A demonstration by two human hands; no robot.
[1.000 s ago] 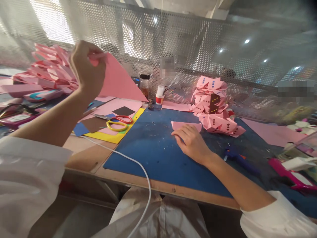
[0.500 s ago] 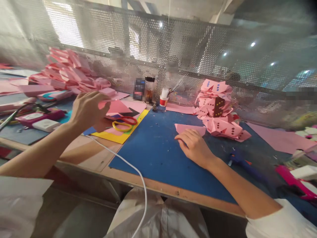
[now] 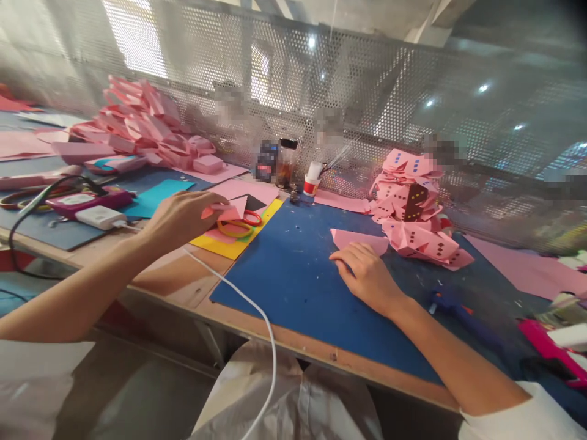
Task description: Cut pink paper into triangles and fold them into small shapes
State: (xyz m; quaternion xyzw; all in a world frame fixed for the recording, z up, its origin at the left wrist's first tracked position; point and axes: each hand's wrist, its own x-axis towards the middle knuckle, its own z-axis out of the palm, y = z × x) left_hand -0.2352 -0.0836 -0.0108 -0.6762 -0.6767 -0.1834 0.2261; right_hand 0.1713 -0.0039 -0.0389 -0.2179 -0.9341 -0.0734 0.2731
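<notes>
My left hand (image 3: 190, 214) is over the left of the bench, its fingers pinching a small pink paper piece (image 3: 233, 209). Below that piece are scissors (image 3: 235, 228) with red and yellow handles, lying on pink and yellow sheets (image 3: 215, 245); their blades are hidden. On the blue mat (image 3: 279, 287), my right hand (image 3: 367, 275) is closed at the near edge of a folded pink paper strip (image 3: 359, 239). The fingertips are partly hidden behind the hand. Just beyond it to the right rises a stack of folded pink papers (image 3: 408, 201) printed with dark, blue and yellow marks.
A large heap of pink paper pieces (image 3: 142, 122) fills the back left. A red-white cup (image 3: 311, 184), a lidded bottle (image 3: 287, 165) and a phone (image 3: 266, 162) stand by the mesh screen. A blue glue gun (image 3: 463, 311) lies right; a white cable (image 3: 261, 315) crosses the bench edge.
My left hand has moved right and lower with the small pink piece, now over the scissors. My right hand stays at the folded strip. The view has shifted slightly.
</notes>
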